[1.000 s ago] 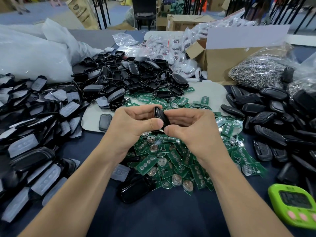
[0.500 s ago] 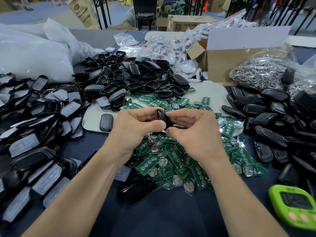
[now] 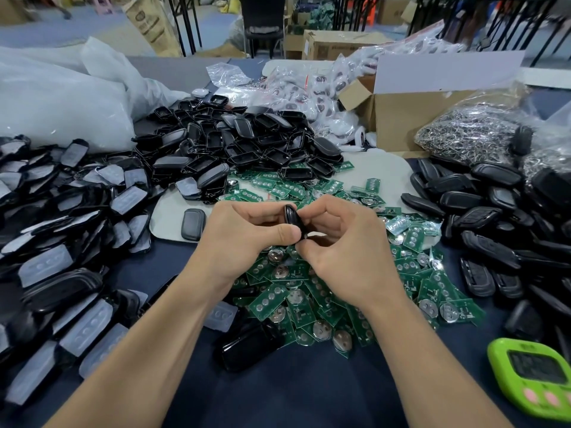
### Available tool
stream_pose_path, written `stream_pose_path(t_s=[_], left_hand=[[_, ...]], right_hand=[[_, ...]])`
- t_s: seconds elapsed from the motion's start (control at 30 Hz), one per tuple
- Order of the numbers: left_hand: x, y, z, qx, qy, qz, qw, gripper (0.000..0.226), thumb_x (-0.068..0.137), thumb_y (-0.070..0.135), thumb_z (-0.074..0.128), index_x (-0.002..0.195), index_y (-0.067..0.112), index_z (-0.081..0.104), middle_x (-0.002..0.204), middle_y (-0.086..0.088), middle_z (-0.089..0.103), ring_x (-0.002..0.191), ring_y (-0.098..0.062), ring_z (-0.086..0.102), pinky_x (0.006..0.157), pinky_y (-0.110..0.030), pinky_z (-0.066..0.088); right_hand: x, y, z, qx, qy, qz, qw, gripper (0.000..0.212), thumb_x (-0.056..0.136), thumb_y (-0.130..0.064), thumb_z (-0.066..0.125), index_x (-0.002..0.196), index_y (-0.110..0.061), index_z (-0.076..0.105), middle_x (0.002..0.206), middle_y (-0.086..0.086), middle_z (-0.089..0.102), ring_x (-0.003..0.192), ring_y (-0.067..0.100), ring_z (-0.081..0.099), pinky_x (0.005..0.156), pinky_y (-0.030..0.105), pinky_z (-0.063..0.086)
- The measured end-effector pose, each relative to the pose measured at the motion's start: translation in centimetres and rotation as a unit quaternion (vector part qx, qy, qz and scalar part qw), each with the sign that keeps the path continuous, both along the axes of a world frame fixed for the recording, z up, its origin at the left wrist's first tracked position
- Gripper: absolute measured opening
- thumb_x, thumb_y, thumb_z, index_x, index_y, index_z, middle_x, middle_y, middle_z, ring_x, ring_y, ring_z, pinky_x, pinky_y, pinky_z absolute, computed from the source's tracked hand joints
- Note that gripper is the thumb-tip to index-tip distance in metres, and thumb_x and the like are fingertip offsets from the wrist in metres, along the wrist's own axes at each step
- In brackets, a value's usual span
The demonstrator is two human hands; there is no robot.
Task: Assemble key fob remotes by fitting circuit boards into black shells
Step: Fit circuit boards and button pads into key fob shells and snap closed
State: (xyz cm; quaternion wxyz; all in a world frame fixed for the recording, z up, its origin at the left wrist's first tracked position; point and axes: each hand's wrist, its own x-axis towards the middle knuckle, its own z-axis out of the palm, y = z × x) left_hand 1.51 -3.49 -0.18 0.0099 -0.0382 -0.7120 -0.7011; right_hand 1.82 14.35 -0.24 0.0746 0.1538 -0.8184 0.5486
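Both hands meet over the table's middle around one black key fob shell (image 3: pixel 293 218), held edge-on. My left hand (image 3: pixel 244 239) grips its left side with the thumb pressed along the lower edge. My right hand (image 3: pixel 346 242) pinches its right side with curled fingers. Whatever is inside the shell is hidden. Under the hands lies a heap of green circuit boards (image 3: pixel 296 298) with round silver cells. A pile of empty black shells (image 3: pixel 247 149) sits behind them.
Shell halves with clear button pads (image 3: pixel 55 242) cover the left side. Closed black fobs (image 3: pixel 482 217) lie at the right, with a bag of metal rings (image 3: pixel 469 131) and an open cardboard box (image 3: pixel 401 112) behind. A green timer (image 3: pixel 531 378) sits at the near right corner.
Both hands have kept hold of the fob and shifted only slightly; the right fingers have worked a little along its edge.
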Motion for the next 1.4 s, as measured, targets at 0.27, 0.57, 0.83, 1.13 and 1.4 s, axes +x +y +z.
stream_pose_path(t_s=[0.27,0.57,0.83,1.13,1.4], left_hand=[[0.3,1.3,0.3,0.003,-0.019,0.059,0.998,0.018,0.087,0.01,0.081,0.098,0.023,0.085,0.093,-0.004,0.082,0.095,-0.02,0.079,0.073,-0.024,0.061],[0.1,2.2,0.4,0.003,-0.009,0.131,0.991,0.038,0.092,0.002,0.074,0.073,0.034,0.084,0.081,0.001,0.081,0.082,-0.015,0.079,0.066,-0.02,0.06],[0.5,2.0,0.5,-0.031,0.045,0.068,0.996,0.048,0.092,-0.005,0.071,0.079,0.039,0.084,0.081,0.001,0.081,0.081,-0.017,0.08,0.073,-0.023,0.062],[0.3,2.6,0.0,-0.039,-0.001,0.088,0.995,0.038,0.091,0.012,0.077,0.076,0.047,0.082,0.082,0.005,0.081,0.078,-0.01,0.078,0.066,-0.022,0.062],[0.4,2.4,0.1,-0.031,0.046,0.089,0.995,0.038,0.091,0.005,0.077,0.08,0.041,0.083,0.085,0.003,0.082,0.083,-0.016,0.08,0.071,-0.025,0.064]], right_hand=[[0.6,-1.1,-0.4,0.029,0.055,-0.055,0.997,0.037,0.075,-0.007,0.072,0.1,-0.035,0.068,0.09,-0.017,0.075,0.087,0.006,0.074,0.077,0.028,0.063],[0.9,-1.7,-0.3,0.084,0.087,-0.084,0.989,0.035,0.078,-0.01,0.074,0.103,-0.035,0.069,0.091,-0.015,0.077,0.088,0.008,0.073,0.079,0.023,0.058],[-0.5,-0.5,0.4,-0.049,-0.043,-0.069,0.995,0.024,0.083,-0.004,0.079,0.08,-0.028,0.079,0.078,-0.016,0.078,0.076,0.003,0.075,0.073,0.023,0.061],[-0.4,-0.8,0.1,-0.091,-0.02,-0.111,0.989,0.031,0.078,-0.003,0.085,0.073,-0.033,0.081,0.071,-0.019,0.076,0.068,0.001,0.074,0.066,0.017,0.059],[-0.6,-0.5,0.4,-0.127,-0.07,-0.056,0.988,0.025,0.08,-0.007,0.083,0.08,-0.032,0.081,0.08,-0.013,0.08,0.079,0.005,0.077,0.073,0.022,0.062]])
